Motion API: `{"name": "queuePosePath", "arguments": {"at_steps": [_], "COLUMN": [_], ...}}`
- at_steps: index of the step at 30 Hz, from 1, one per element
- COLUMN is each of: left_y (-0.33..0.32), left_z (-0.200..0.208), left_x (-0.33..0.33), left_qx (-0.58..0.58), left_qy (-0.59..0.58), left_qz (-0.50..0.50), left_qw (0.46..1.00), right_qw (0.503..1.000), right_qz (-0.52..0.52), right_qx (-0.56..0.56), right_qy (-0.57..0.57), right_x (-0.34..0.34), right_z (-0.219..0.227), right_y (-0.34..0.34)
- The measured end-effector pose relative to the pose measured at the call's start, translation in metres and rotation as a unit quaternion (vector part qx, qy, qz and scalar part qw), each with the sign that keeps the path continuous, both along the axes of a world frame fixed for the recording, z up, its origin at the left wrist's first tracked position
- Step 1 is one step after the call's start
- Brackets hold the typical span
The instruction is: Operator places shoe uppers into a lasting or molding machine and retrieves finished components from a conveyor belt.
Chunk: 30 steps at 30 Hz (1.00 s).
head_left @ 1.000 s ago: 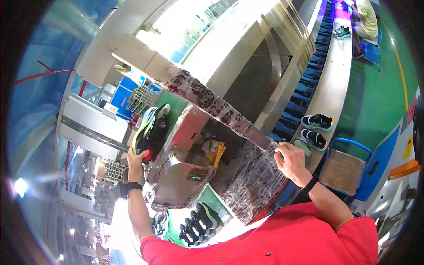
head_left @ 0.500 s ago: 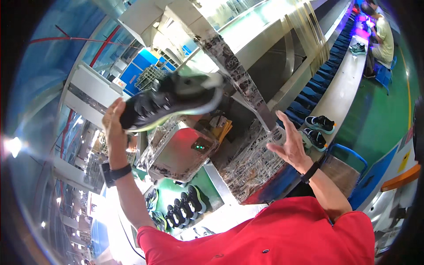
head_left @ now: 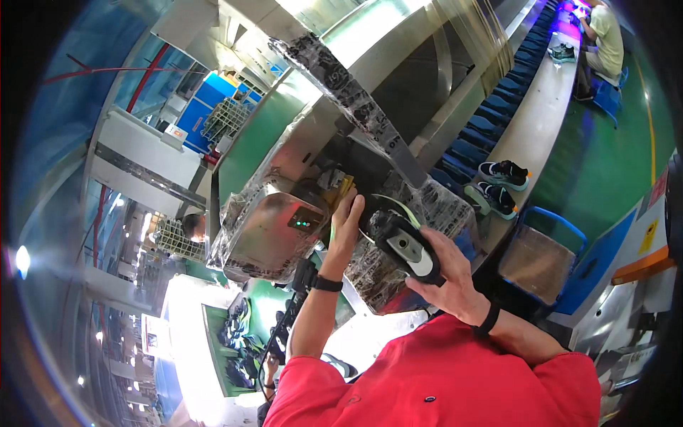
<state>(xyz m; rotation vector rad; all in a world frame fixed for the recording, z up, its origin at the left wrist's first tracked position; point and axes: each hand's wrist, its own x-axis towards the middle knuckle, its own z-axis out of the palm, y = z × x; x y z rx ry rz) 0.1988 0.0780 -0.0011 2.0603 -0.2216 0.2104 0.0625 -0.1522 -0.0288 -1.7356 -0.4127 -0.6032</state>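
Observation:
A black sneaker (head_left: 388,229) with a white-and-grey heel and a pale green sole edge is in front of my chest. My right hand (head_left: 453,279) grips it by the heel, thumb on the near side and fingers on the far side. To the left of the shoe is my left hand (head_left: 346,226), its fingers stretched out and pointing away from me. I cannot tell whether its fingertips touch anything. Just beyond both hands stands a metal machine wrapped in printed film (head_left: 263,235), with a small panel of green lights (head_left: 304,222).
A film-wrapped bar (head_left: 348,89) slants overhead. Two sneakers (head_left: 504,174) stand on the long bench (head_left: 530,135) to the right, where a person (head_left: 605,43) sits farther off. A blue-framed seat (head_left: 537,263) is at right. Several shoes (head_left: 242,334) lie in a green bin at lower left.
The sneaker has come from the upper left, where my left hand held it, to the middle. My right hand has taken its heel; my left hand has moved right and let go.

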Motion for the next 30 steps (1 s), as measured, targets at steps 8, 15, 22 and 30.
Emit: {"name": "queuePosePath", "arguments": {"at_steps": [8, 15, 22, 30], "left_y": [0.025, 0.020, 0.034, 0.036], "left_z": [-0.023, -0.040, -0.042, -0.045], "left_x": [-0.068, -0.075, -0.068, -0.073], "left_qx": [0.108, 0.174, 0.146, 0.128], "left_qy": [-0.017, -0.122, -0.140, -0.157], "left_qz": [-0.079, -0.048, -0.081, -0.089], "left_qw": [0.991, 0.976, 0.976, 0.975], "right_qw": [0.986, 0.943, 0.841, 0.882], "right_qz": [0.107, 0.075, -0.047, -0.105], "right_qx": [0.045, -0.294, -0.478, -0.419], "right_qy": [0.121, 0.137, 0.248, 0.186], "right_x": [-0.005, 0.021, 0.057, 0.048], "right_z": [0.016, 0.126, 0.123, 0.101], "right_y": [-0.011, 0.001, 0.050, 0.061]}}
